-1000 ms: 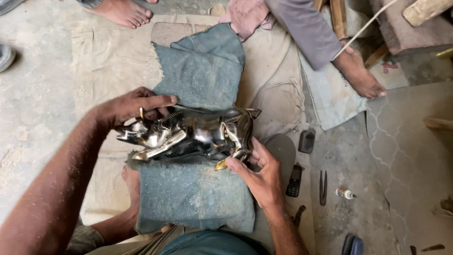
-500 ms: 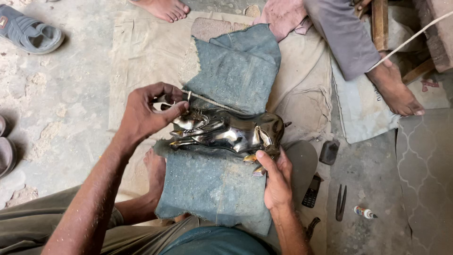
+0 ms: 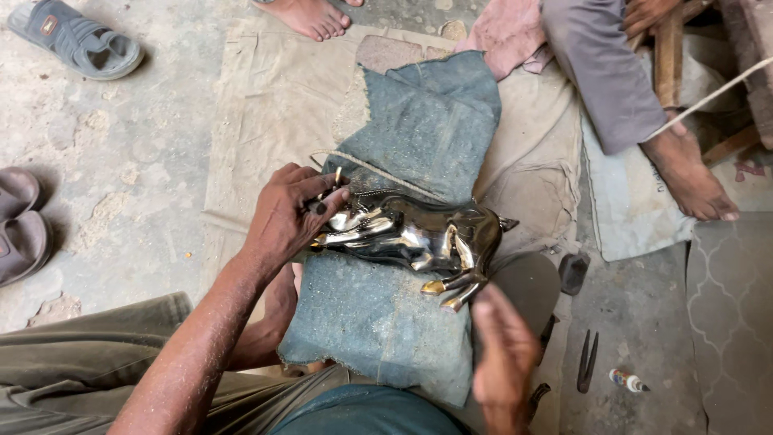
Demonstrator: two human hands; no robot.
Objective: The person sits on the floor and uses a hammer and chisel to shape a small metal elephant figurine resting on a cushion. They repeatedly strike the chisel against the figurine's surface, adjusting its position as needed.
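fingers (image 3: pixel 318 193) around shiny metal horse figurine (image 3: pixel 411 238)

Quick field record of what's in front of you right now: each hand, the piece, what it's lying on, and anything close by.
left hand: grips one end of the figurine
right hand: open, at the gold hooves, contact unclear
figurine: shiny dark metal animal, lying on its side
cloth: blue-grey, under the figurine, over a tan sheet
nearby: pliers, small tube, sandal
others: a person's bare foot at right
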